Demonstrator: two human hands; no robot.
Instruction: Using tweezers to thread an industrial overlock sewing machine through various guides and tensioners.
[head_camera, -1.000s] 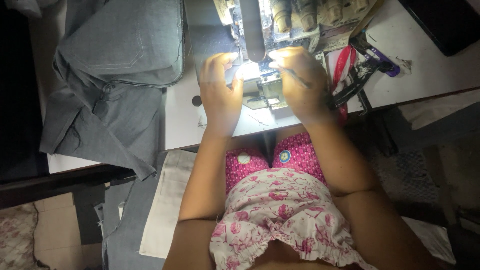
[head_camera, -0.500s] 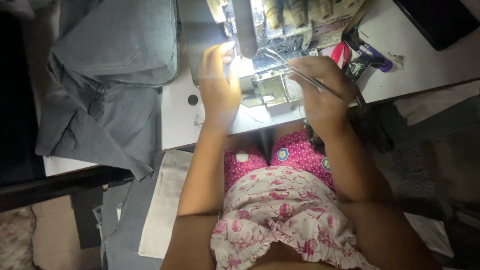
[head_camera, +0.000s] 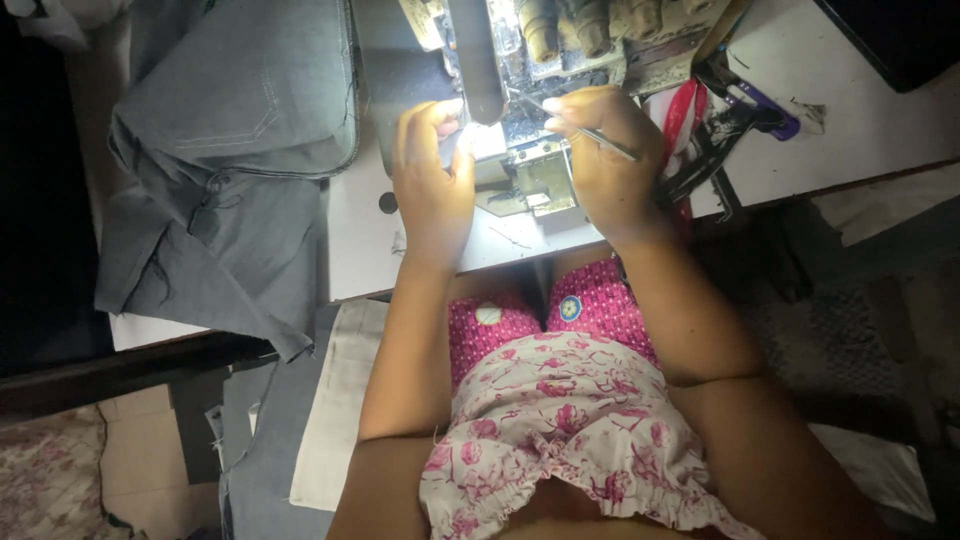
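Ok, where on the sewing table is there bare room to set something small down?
Bare white table lies right of the purple-handled tool, up to the dark corner object. A narrow strip lies between the grey fabric and the left hand. It is crowded around the machine and the right hand, which holds tweezers.

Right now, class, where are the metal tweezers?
In the head view, the tweezers are pinched in the right hand, right of the lit needle area of the sewing machine, with the left hand opposite.

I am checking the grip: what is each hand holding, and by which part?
The right hand pinches thin metal tweezers near their middle. The left hand rests by the lit needle area; whether it holds anything cannot be told.
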